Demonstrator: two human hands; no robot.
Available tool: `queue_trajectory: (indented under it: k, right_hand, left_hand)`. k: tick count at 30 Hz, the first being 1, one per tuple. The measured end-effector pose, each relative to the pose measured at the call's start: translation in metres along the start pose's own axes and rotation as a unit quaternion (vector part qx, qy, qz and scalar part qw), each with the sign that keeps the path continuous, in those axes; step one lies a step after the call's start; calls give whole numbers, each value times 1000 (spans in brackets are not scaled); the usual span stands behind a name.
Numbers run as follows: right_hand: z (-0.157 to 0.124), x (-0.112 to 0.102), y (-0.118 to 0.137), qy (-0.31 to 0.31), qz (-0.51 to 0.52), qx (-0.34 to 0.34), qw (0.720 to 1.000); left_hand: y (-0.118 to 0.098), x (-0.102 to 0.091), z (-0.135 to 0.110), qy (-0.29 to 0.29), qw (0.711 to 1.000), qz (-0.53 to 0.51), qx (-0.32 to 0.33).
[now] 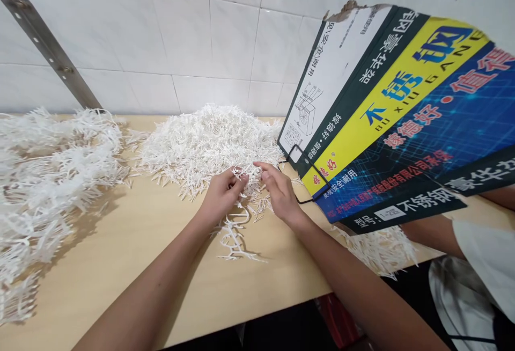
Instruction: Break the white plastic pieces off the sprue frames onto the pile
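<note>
My left hand [222, 194] and my right hand [278, 190] meet at the near edge of a heap of small loose white plastic pieces [209, 139]. Both hands pinch a white plastic strip with side prongs [235, 233], which hangs down from the fingers and trails onto the wooden table [132, 243]. The left fingers are curled tight on its top. The right thumb and forefinger close on it from the other side.
A big tangle of white pronged strips [52, 174] covers the table's left side. A printed cardboard sheet [402, 109] stands tilted at right, with another person's arm [430, 233] and a smaller white pile [382, 249] under it. A tiled wall [181, 34] backs the table.
</note>
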State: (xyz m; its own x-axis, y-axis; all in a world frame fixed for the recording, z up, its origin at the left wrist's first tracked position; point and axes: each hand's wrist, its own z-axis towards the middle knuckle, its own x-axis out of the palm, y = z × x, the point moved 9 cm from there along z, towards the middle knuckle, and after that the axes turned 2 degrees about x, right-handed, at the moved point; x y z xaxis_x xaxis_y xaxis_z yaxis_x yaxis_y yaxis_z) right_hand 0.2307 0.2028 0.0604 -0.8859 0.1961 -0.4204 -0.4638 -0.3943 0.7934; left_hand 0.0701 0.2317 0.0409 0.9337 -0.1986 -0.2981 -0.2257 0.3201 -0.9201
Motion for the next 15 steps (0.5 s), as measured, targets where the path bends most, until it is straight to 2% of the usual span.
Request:
queue_trajectory:
  k: [3,5,9,11,15]
  right_hand:
    - [-1,9,-11,27,42,45,998]
    - [-1,10,-21,6,67,78,995]
    - [-4,-1,-29,-98,61,97,989]
    - [-5,-9,-34,-139,81,104,981]
    - [-8,-40,-55,-253,150,145,945]
  left_hand:
    - [0,5,-1,27,1000,-2,0]
    - [-3,10,0,45,999,22,22]
    - [-6,17,1,62,996,43,51]
    - [-6,18,-1,64,997,22,41]
    - [3,12,-7,51,998,-45,-7]
